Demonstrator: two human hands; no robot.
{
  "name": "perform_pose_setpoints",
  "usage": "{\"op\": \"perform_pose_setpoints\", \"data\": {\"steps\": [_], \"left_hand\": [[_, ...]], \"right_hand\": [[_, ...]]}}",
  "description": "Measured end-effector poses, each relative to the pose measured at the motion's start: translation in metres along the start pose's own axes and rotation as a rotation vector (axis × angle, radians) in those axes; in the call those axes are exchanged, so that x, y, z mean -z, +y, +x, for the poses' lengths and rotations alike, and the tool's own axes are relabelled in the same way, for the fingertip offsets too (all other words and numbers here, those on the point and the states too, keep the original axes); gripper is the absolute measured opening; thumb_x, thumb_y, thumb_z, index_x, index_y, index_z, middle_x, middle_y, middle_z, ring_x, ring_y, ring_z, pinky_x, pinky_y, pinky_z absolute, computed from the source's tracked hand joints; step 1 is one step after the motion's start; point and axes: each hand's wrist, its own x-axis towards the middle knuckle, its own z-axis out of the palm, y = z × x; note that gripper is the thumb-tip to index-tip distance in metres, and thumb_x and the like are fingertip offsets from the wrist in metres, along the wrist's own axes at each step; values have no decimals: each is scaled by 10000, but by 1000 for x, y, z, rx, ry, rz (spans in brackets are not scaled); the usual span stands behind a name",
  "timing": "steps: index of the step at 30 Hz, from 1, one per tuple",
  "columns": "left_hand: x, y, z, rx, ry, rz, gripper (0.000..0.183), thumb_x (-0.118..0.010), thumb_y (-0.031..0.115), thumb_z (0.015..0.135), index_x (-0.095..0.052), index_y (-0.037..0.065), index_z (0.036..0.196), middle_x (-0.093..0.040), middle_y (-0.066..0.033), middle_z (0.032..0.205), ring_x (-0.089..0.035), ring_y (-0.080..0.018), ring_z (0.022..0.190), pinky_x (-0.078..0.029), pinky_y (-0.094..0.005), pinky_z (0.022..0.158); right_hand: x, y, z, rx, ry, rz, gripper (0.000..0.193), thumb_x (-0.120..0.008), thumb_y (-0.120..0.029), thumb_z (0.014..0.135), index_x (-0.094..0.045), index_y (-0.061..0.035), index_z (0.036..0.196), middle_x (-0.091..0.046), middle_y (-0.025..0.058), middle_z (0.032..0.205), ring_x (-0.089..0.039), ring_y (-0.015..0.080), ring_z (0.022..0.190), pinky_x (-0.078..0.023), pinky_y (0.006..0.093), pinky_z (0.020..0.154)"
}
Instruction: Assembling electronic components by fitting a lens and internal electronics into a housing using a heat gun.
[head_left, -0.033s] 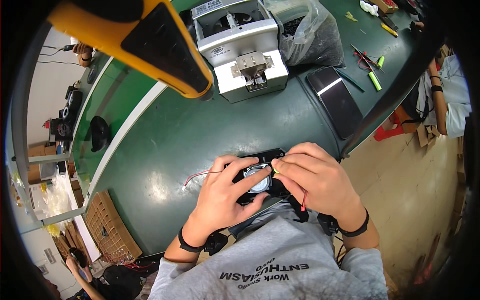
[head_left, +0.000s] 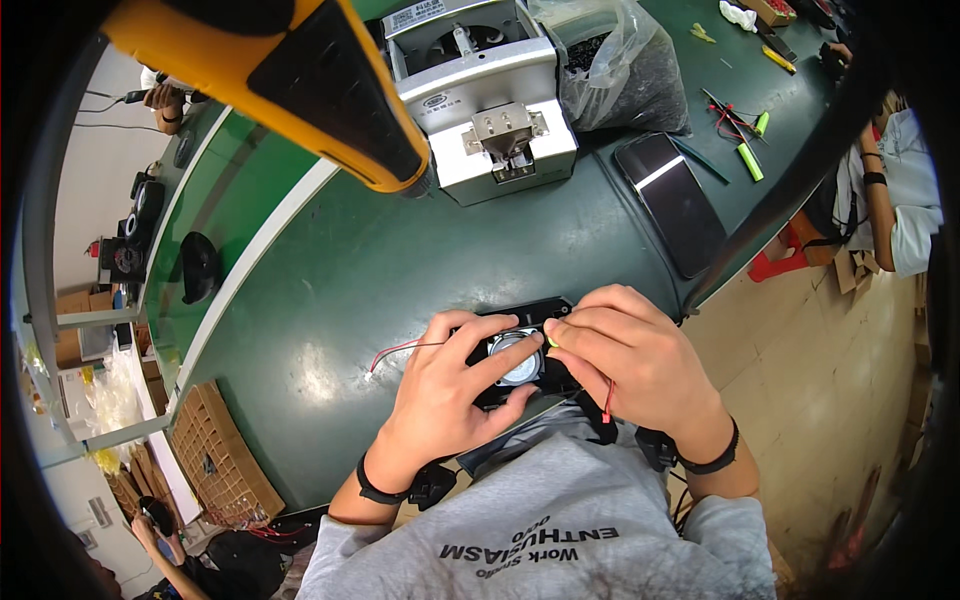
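A black plastic housing (head_left: 546, 310) with a round silver speaker (head_left: 517, 373) set in it lies at the near edge of the table. My left hand (head_left: 448, 385) spans it, fingers spread over the housing and the speaker, index fingertip by the speaker's right rim. A red and black wire pair with a small white plug (head_left: 370, 373) trails out to the left. Just right of the speaker, my right hand (head_left: 635, 360) is closed in a pinch on a small green battery (head_left: 551, 341), mostly hidden by the fingertips. Below that hand hangs a red connector (head_left: 606, 416) on a wire.
A yellow and black power tool (head_left: 330, 95) juts in from the upper left. Behind stand a silver machine (head_left: 505, 130) and a clear bag of black parts (head_left: 630, 80). A phone (head_left: 670, 205) and green batteries (head_left: 750, 162) lie right. Other people are at both sides.
The yellow and black tool appears shifted very slightly to the right. My hands and the housing look unchanged.
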Motion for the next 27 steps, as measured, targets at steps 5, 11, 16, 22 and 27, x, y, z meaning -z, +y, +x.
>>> {"op": "perform_pose_setpoints", "data": {"steps": [5, 11, 16, 22, 27], "left_hand": [[0, -2, 0, -9, 11, -10, 489, -864, 190, 704, -786, 185, 1187, -676, -58, 1207, -590, -291, 1003, -550, -379, 808], [-2, -4, -2, -30, 14, 9, 533, -856, 205, 722, -769, 221, 1247, -673, -50, 1205, -582, -286, 999, -543, -374, 809], [0, -4, -4, -41, -11, 19, 600, -873, 155, 669, -767, 189, 1258, -675, -82, 1220, -578, -303, 1005, -499, -404, 906], [1, -4, -5, -36, -18, 10, 606, -867, 151, 669, -764, 191, 1265, -672, -87, 1238, -573, -303, 1002, -493, -415, 919], [-1, -6, -4, -42, -12, -13, 607, -863, 145, 667, -766, 184, 1264, -672, -92, 1239, -570, -306, 993, -496, -418, 915]], "right_hand": [[1, -5, 3, -37, 4, -7, 160, -775, -64, 820, -747, -6, 967, -665, 60, 884, -639, 243, 897, -547, 360, 796], [0, 1, 0, -83, 0, 95, 138, -782, -41, 821, -756, -14, 955, -666, 66, 881, -631, 257, 861, -543, 366, 743], [2, 6, -9, -256, 46, 422, 188, -789, 5, 855, -774, -20, 1041, -677, 83, 910, -650, 223, 776, -542, 329, 695], [3, 4, -13, -295, 109, 382, 129, -783, -5, 874, -760, -7, 1000, -661, 91, 933, -658, 193, 746, -540, 298, 679], [2, 3, -14, -354, 94, 414, 105, -768, 2, 882, -740, -3, 983, -644, 87, 926, -661, 193, 764, -541, 293, 681]]}}
